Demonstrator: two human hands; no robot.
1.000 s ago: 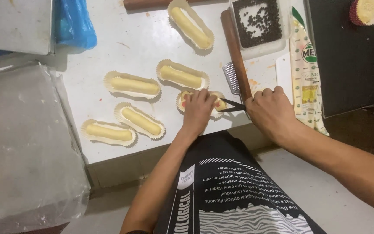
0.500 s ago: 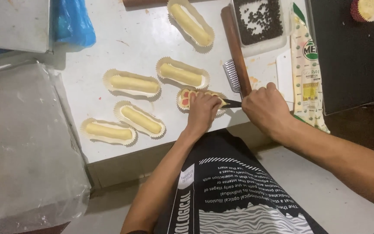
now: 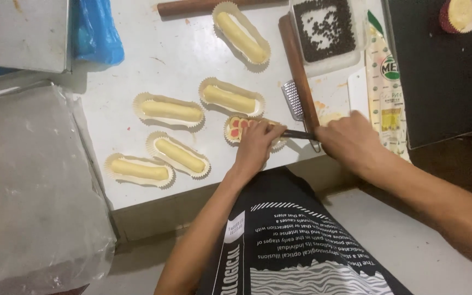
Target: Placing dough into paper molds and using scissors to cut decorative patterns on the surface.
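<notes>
The long yellow pastry with red slices on top, in a frilled white paper case point(image 3: 240, 129), lies near the front edge of the white counter point(image 3: 137, 65). Its long axis runs roughly left to right in the head view, tilted slightly, with the near end hidden under the left hand. The red slices show at its left end.

The left hand point(image 3: 258, 145) rests on top of this pastry, fingers curled down and close together, pressing or steadying it; what the fingertips pinch cannot be told. The right hand point(image 3: 350, 143) is closed around the handle of a thin dark-bladed knife point(image 3: 297, 134), whose blade points left toward the pastry and reaches the left hand's fingers. The two hands are near each other but not touching, joined only by the knife.

Five more plain yellow pastries in paper cases point(image 3: 171, 110) lie spread over the counter to the left and behind. A wooden-handled metal grater point(image 3: 296, 98) lies just behind the knife, its handle running away from the person. Beyond it sits a clear tray of dark chocolate chips point(image 3: 323, 30), and beside the right hand a green and white packet point(image 3: 386, 93). A blue plastic bag point(image 3: 95, 33) lies at the far left.
</notes>
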